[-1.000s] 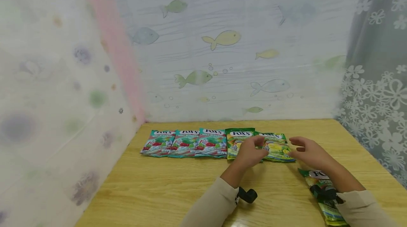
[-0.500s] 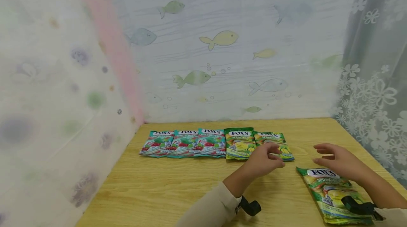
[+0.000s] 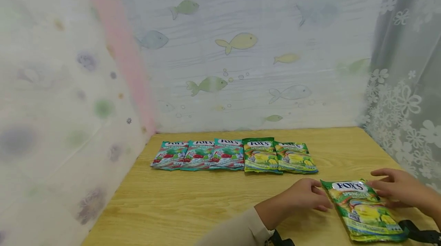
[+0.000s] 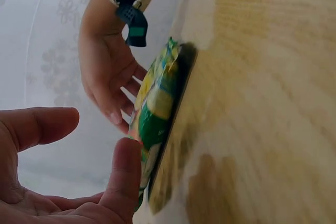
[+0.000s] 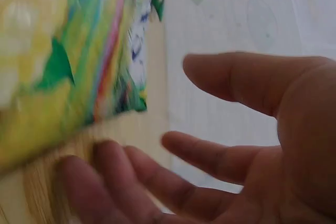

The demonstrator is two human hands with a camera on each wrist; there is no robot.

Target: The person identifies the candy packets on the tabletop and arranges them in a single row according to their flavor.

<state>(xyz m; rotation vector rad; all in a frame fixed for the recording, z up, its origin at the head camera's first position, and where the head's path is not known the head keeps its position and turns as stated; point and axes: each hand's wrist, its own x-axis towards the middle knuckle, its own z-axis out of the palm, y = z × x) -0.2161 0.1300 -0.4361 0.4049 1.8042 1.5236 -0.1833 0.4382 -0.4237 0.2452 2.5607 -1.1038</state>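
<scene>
A green and yellow FOX'S candy bag (image 3: 365, 211) lies face up on the near right of the table. At its left edge is my left hand (image 3: 304, 196), fingers spread and loosely bent. My right hand (image 3: 403, 188) is beside the upper right edge, fingers apart. The left wrist view shows the bag (image 4: 155, 98) edge-on, thumb and fingers not closed round it. In the right wrist view the fingers (image 5: 178, 182) reach low along the bag's side, with a gap between thumb and bag.
A row lies along the back: three teal Mint Blossom bags (image 3: 227, 156), slightly overlapping, then two green bags (image 3: 261, 158) like the near one. Behind the wooden table (image 3: 193, 207) hangs a fish-print wall covering (image 3: 206, 112); a floral curtain (image 3: 406, 96) is at right.
Both hands have moved right and nearer, from around the rightmost bag in the back row to either side of the near green bag. The bags have not visibly moved.
</scene>
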